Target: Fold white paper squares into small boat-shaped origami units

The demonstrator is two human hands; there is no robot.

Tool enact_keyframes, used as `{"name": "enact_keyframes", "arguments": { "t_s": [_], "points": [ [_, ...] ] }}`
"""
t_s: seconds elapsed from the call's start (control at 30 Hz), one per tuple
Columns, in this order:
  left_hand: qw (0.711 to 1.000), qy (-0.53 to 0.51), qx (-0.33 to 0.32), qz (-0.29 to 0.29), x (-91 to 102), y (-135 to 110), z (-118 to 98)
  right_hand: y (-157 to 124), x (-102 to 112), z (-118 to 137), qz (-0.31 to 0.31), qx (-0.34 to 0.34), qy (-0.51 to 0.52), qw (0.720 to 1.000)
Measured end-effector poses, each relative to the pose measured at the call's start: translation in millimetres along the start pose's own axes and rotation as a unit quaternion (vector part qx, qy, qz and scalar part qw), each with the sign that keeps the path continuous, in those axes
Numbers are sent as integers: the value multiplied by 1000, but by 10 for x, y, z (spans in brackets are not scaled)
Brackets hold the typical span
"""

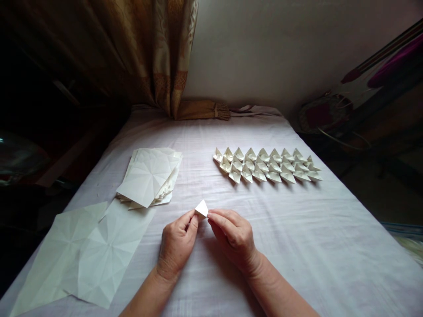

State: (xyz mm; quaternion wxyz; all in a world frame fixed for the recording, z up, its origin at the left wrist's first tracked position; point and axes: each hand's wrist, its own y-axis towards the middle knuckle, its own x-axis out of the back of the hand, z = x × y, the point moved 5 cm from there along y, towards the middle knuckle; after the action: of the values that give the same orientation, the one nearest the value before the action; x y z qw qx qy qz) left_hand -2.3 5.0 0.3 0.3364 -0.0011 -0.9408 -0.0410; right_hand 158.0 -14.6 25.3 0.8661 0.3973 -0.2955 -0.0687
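Note:
A small folded white paper piece [202, 208], with a pointed top, is held up between my two hands over the sheet. My left hand [177, 240] pinches its left side between thumb and fingers. From the right, my right hand [233, 235] grips its edge with the fingertips. To the left lies a stack of creased paper sheets [148, 176], and nearer to me two larger creased sheets [109, 253] overlap. Rows of folded paper pieces [264, 165] with pointed tips sit close together beyond my right hand.
A pale bedsheet [317, 246] covers the flat surface under everything. Gold-brown curtains [168, 57] hang at the far left, their lower end resting on the back edge. A grey wall [257, 53] stands behind. Dark clutter with a purple item [396, 64] is at the right.

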Motion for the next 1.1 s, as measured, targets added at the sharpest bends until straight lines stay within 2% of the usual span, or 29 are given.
{"name": "enact_keyframes", "arguments": {
  "t_s": [0.13,0.33,0.53,0.67,0.73,0.87,1.0,1.1],
  "points": [
    [993,-86,66,53,-44,1,-17,14,-9,16,7,12,-6,1000],
    [976,-165,95,110,-51,4,-48,41,-35,37,36,14,-14,999],
    [953,-263,102,110,-118,13,26,23,-63,6,51,-6,38,998],
    [951,-267,111,107,-150,12,72,10,-50,-41,41,-35,60,997],
    [952,-261,115,114,-144,15,71,11,-27,-96,22,-71,65,995],
    [951,-248,118,144,-118,24,32,-8,17,-273,-16,-206,95,974],
    [941,-255,112,193,-109,15,-22,-42,-18,-359,8,-281,161,946],
    [936,-262,116,205,-86,20,-33,-72,-43,-389,25,-321,203,925]
  ]
}}
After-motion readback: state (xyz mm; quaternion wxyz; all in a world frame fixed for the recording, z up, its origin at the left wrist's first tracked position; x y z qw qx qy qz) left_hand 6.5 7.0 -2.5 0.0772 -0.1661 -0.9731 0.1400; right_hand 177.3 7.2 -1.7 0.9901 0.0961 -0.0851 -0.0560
